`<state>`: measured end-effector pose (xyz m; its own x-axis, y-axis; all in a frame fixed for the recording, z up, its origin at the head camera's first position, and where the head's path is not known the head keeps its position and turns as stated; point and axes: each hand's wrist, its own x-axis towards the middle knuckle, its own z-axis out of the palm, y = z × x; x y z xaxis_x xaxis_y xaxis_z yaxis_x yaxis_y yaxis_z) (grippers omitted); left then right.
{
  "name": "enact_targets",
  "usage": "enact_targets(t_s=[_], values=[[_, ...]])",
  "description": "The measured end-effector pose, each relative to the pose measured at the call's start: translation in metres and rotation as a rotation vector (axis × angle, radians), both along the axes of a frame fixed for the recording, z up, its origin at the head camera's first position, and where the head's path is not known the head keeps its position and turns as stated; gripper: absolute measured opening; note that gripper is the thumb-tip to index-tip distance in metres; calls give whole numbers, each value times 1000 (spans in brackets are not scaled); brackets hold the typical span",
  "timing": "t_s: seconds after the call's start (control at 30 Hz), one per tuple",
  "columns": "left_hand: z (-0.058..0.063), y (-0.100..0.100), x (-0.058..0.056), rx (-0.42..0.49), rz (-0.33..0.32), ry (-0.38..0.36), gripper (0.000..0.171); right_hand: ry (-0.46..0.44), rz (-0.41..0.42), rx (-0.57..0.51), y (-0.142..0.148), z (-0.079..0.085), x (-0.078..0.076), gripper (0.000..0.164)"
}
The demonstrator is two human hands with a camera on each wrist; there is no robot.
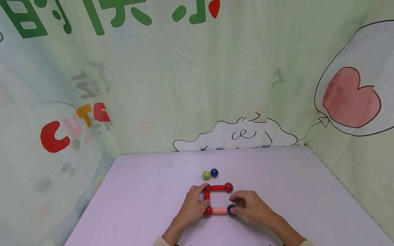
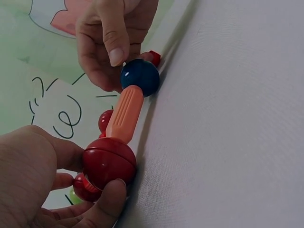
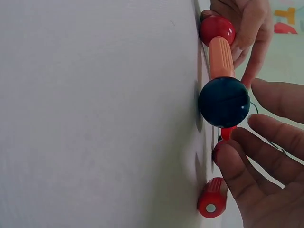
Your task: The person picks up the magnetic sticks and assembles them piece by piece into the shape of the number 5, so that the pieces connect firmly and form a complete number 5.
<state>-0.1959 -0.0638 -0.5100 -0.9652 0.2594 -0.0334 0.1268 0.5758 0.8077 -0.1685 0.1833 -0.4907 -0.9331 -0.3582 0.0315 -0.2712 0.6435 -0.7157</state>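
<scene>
On the table lies a three-sided figure of magnetic rods and balls. A red rod (image 1: 218, 187) joins two red balls at the far side, and another red rod (image 1: 207, 195) runs down the left. A peach rod (image 1: 220, 210) links the near red ball (image 2: 109, 164) to a blue ball (image 3: 224, 102). My left hand (image 1: 194, 203) grips the figure's left side, thumb and finger around the near red ball. My right hand (image 1: 253, 207) hovers beside the blue ball, fingers spread loosely, thumb tip right at it. Below those fingers sits a loose red rod (image 3: 212, 198), hidden in the head view.
A green ball (image 1: 206, 175) and a second blue ball (image 1: 214, 172) sit side by side beyond the figure. The white table (image 1: 147, 184) backs onto a printed curtain (image 1: 172, 85), which also hangs along both sides.
</scene>
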Motion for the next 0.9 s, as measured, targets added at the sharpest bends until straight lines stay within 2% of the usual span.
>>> enact_targets(t_s=[0.17,0.3,0.5,0.67,0.9], values=[[2,-1,1,-2,0,3,60,58,-87,7,2,-1,-3,23],[1,0,-1,1,3,0,60,62,-190,20,0,0,-4,21],[0,1,-2,-1,16,-2,60,64,-294,113,0,0,-7,23],[-2,2,-3,-6,25,1,60,40,-337,160,3,-3,-10,26],[-2,2,-4,-18,30,4,60,38,-344,193,5,-6,-9,27]])
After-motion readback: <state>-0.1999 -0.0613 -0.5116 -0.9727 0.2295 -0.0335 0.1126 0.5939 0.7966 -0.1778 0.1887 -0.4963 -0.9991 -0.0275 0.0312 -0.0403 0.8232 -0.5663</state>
